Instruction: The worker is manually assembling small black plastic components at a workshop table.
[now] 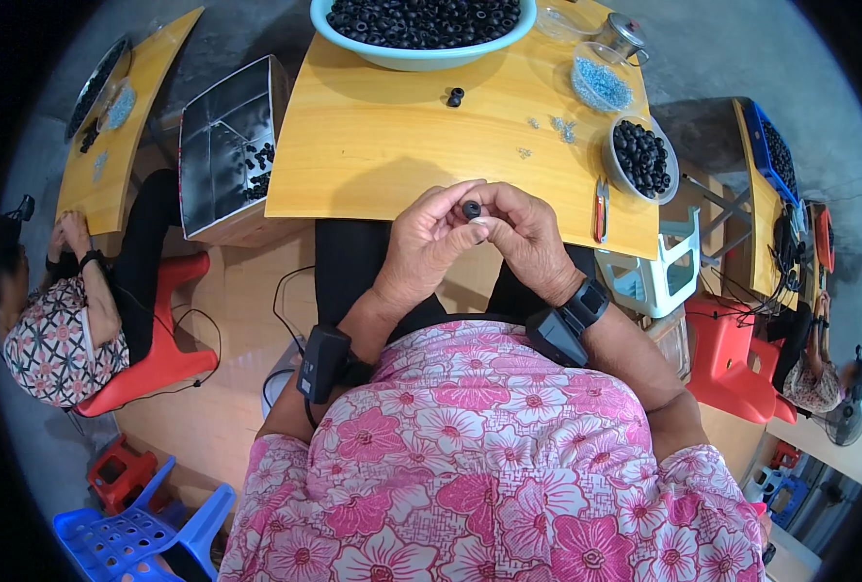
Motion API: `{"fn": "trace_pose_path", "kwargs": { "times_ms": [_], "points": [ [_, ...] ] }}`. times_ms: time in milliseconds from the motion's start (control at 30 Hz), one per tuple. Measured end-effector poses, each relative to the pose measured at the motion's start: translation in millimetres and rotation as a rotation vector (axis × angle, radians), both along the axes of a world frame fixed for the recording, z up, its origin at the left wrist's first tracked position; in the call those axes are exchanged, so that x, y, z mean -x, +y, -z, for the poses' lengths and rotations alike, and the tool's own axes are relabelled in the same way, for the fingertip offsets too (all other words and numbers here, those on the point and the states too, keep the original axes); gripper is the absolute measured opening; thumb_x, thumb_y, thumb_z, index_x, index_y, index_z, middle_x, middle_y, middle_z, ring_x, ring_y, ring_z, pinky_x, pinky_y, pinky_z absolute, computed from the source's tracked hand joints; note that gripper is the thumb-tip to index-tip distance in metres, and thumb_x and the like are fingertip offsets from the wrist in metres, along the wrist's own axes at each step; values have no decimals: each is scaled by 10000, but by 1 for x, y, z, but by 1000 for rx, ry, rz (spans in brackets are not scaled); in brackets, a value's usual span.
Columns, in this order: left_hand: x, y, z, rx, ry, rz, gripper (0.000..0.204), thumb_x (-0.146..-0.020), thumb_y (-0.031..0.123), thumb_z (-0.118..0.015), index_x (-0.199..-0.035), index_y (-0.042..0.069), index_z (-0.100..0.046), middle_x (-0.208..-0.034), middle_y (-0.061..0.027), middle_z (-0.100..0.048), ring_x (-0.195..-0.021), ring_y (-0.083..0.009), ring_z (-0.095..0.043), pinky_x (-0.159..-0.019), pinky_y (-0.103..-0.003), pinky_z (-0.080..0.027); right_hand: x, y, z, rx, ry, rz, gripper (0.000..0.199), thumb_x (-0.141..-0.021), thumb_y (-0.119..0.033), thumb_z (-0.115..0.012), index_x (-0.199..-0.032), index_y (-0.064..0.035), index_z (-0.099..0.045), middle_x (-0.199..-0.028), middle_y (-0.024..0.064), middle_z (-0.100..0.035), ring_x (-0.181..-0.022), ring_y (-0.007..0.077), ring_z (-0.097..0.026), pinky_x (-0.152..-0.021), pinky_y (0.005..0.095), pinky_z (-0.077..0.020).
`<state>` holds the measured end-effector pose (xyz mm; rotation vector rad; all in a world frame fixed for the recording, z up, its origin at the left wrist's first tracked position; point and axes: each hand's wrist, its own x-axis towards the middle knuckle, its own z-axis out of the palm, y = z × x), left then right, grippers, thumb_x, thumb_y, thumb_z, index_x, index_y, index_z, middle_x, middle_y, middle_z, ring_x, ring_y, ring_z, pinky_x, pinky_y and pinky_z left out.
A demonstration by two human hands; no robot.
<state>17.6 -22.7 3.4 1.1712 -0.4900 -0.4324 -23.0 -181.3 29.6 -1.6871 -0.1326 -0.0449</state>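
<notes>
Between the fingertips of my two hands is a small black round part (471, 210) with a hole in its end. My left hand (423, 241) pinches it from the left, its fingers curled. My right hand (522, 236) closes on it from the right, thumb and forefinger together. Both hands meet just off the near edge of the yellow table (373, 145). Two similar black parts (455, 97) lie on the tabletop beyond them. Small clear pieces (564, 128) are scattered to their right. Whether my fingers also hold a tiny piece is hidden.
A light blue basin (421, 58) heaped with black parts stands at the far edge. On the right are a tub of black parts (641, 158), a bowl of bluish clear pieces (601, 83), a metal cup (625, 37) and red-handled snips (601, 210). A lined box (223, 145) stands left.
</notes>
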Motion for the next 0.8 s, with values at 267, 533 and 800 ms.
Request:
{"fn": "trace_pose_path", "kwargs": {
  "times_ms": [267, 533, 800],
  "points": [
    [1, -1, -1, -6, 35, -24, 433, -891, 78, -646, -1281, -52, -511, -1029, -39, -570, -908, -101, -539, -820, -236, -470, -1, 4, 1, -63, 35, 23, 133, -895, -53, -592, -1014, 6, -590, -873, 24, -595, -781, 93, -554, -713, 239, -486],
    [-2, -10, -9, -19, 125, -68, 488, -881, -2, -616, -1339, -43, -452, -953, -25, -523, -872, -79, -528, -780, -213, -469, -7, -1, -6, -165, 169, 38, 127, -895, -39, -589, -1011, 11, -596, -916, 22, -616, -801, 80, -559, -734, 234, -488],
    [-21, 8, -4, -476, -383, -113, 369, -841, 40, -633, -1209, 28, -606, -875, -34, -535, -793, -107, -538, -724, -223, -452, -15, -80, -26, 295, -165, 629, 166, -816, -62, -703, -952, 3, -635, -794, 27, -616, -703, 86, -564, -654, 233, -473]
  ]
}}
